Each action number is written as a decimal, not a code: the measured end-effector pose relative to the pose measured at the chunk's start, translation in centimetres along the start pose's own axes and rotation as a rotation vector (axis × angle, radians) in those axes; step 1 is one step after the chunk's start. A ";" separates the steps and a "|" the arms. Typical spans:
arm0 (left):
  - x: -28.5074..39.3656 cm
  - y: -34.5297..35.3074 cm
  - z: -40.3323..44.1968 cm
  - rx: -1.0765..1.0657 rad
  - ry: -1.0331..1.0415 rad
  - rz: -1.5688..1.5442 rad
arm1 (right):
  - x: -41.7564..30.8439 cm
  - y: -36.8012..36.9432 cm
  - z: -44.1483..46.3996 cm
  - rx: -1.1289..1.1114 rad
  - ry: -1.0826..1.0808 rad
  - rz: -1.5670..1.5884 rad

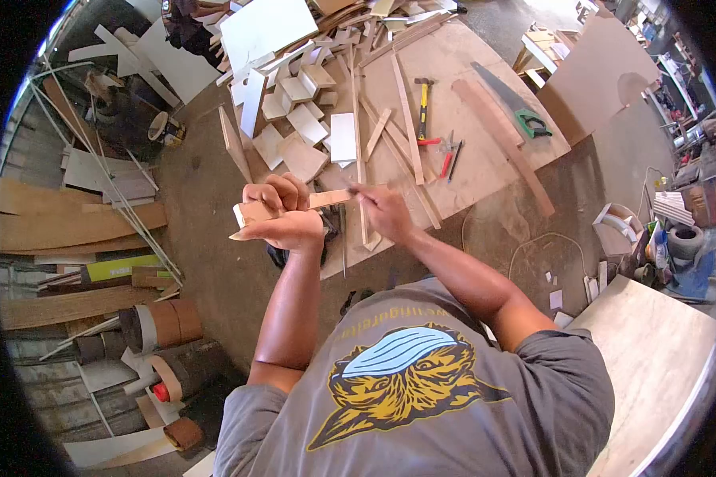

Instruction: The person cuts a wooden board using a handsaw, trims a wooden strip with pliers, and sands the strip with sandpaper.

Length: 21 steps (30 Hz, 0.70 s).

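Note:
My left hand is wrapped round a narrow strip of wood, held up in front of my chest near the bench's edge. One end of the strip pokes out past my left fingers; the other reaches across toward my right hand. My right fingers are closed at that far end, over a long wooden batten lying on the plywood bench top. Whether they pinch the strip itself or some small thing against it, I cannot make out.
On the bench lie a yellow-handled hammer, red-handled pliers, a green-handled handsaw and brown planks. Wood offcuts pile up at its far left. Boards and rolls crowd the floor at left; a cable trails at right.

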<state>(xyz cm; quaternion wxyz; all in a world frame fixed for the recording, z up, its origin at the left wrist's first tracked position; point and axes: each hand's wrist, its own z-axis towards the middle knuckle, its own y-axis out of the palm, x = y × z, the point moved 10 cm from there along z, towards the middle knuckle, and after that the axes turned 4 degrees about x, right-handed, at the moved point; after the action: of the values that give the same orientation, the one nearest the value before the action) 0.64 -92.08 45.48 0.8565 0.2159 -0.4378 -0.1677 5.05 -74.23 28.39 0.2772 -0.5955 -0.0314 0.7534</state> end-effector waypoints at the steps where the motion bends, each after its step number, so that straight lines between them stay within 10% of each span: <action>1: 0.1 -0.1 0.0 -0.011 0.000 -0.008 | -2.1 0.0 -0.4 0.046 -0.079 0.068; 5: 0.2 0.3 0.1 0.002 -0.004 0.035 | 6.7 2.5 -0.6 -0.028 0.187 -0.252; 11: 0.4 -0.3 0.7 0.081 0.050 0.086 | -2.5 0.5 -1.4 0.183 -0.117 0.176; 21: 0.4 1.5 0.6 0.060 0.045 0.088 | 1.7 0.5 0.6 -0.096 0.078 0.109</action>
<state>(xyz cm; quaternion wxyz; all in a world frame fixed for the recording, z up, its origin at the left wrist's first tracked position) 0.50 -91.11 46.84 0.8657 0.2260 -0.4324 -0.1118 4.11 -73.68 26.89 0.2077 -0.6378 -0.0243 0.7412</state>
